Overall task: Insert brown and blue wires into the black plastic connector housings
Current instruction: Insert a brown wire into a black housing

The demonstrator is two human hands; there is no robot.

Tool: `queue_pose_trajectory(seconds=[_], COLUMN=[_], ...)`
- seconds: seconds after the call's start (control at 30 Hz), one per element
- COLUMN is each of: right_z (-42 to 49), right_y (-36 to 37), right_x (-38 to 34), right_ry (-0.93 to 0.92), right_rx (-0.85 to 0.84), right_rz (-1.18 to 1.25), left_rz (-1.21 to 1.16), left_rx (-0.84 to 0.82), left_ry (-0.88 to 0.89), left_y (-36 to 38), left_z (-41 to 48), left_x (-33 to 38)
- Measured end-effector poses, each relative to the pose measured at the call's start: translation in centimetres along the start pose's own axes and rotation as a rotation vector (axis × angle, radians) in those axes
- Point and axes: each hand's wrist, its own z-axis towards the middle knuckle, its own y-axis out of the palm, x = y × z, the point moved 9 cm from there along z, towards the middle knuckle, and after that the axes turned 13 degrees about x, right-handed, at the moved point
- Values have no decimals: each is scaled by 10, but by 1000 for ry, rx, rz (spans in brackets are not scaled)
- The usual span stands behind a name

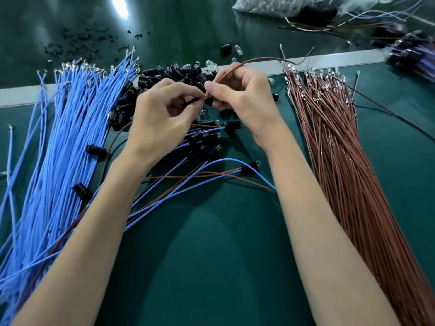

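My left hand point(162, 114) pinches a small black connector housing point(189, 102) above the green mat. My right hand point(242, 100) pinches a brown wire point(237, 65) with its end right at the housing's mouth; the wire arcs up and away to the right. A heap of loose black housings point(174, 76) lies just behind my hands. A thick bundle of blue wires point(68, 128) lies on the left. On the right lies a bundle of brown wires point(336, 147). Finished blue-and-brown wire pairs with housings point(202, 140) lie under my wrists.
A grey strip point(329, 58) crosses the green table point(211, 255) behind the piles. Clear plastic bags of parts point(270, 5) sit at the far top right, with more assembled wires point(414, 55) at the right edge. Black scraps point(77, 43) are scattered far left.
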Motion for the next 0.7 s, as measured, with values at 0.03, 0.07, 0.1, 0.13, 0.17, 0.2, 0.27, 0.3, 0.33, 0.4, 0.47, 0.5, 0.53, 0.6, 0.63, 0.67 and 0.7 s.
queue_pose_trajectory(seconds=[0.03,0.07,0.1,0.13,0.17,0.2,0.27,0.3,0.33,0.4,0.47,0.5,0.53,0.6,0.63,0.67,0.7], right_z=[0,1,1,1,2,2,2,2,2,1,1,1,1,0,1,2,3], right_y=[0,0,0,1,1,1,1,0,1,2,2,1,1,-1,-3,-5,-7], right_x=[2,3,4,5,6,6,7,7,7,6,5,4,4,4,4,5,5], right_ry=[9,16,21,27,35,47,80,97,112,126,124,115,103,85,81,78,74], right_rx=[1,2,3,3,6,11,34,47,59,80,106,118,127,146,160,175,187], right_rz=[-13,-29,-45,-55,-58,-49,-7,23,59,140,192,190,173,122,103,90,80], left_rz=[11,26,48,77,104,124,139,133,113,15,-139,-204,-247,-290,-302,-309,-315], left_rx=[6,15,27,39,51,65,99,121,148,196,211,200,177,113,84,58,40], left_ry=[16,39,68,101,134,161,185,176,145,11,-154,-215,-255,-291,-300,-308,-318], left_y=[0,-1,-1,-1,-1,-1,-3,-4,-5,-5,-2,1,3,6,7,8,8], left_z=[0,-1,-1,-2,-2,-3,-3,-4,-4,-4,-6,-7,-8,-8,-8,-8,-7], left_x=[0,1,2,4,6,7,9,9,7,-1,-10,-13,-15,-16,-17,-19,-21])
